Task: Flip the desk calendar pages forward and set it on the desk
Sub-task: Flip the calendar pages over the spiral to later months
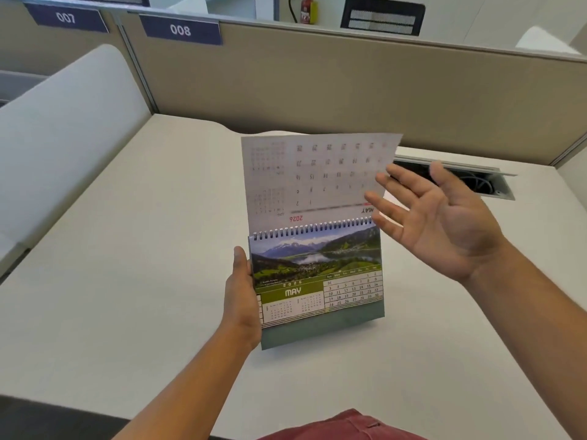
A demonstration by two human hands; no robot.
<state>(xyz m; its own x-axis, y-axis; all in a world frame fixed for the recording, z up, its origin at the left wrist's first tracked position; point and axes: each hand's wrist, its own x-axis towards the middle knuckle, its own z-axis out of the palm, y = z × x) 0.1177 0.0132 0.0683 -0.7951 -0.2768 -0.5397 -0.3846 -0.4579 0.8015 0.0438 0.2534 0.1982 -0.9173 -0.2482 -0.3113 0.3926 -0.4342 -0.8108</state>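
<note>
A spiral-bound desk calendar (317, 281) is held above the white desk (127, 249), tilted toward me, showing a mountain photo and the MAY 2026 grid. My left hand (241, 290) grips its left edge, thumb on the front. One white page (317, 176) stands lifted above the spiral, its print upside down and slightly blurred. My right hand (435, 220) is spread wide, palm toward me, with fingertips against the lifted page's right side. It grasps nothing.
A beige partition (349, 81) with labels 007 and 008 runs behind the desk. An open cable tray (470, 179) with wires sits in the desk at back right. A white rounded divider (73, 122) stands on the left.
</note>
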